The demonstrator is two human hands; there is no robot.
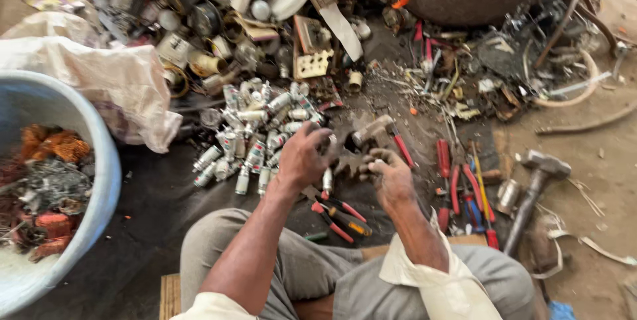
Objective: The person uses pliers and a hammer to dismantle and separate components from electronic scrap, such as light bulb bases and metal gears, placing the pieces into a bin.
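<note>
A seated person's left hand [302, 157] closes its fingers on a small cylindrical fuse [327, 179] beside the fuse pile [259, 131] on the floor; the right hand [390, 175] curls around a dark scrap piece [352, 160]. Pliers [342, 214] lie just below, a hammer [534, 194] well to the right.

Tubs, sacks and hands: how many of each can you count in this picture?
Tubs: 2, the blue tub and the brown tub
Sacks: 1, the white sack
Hands: 2, the left hand and the right hand
Total: 5
</note>
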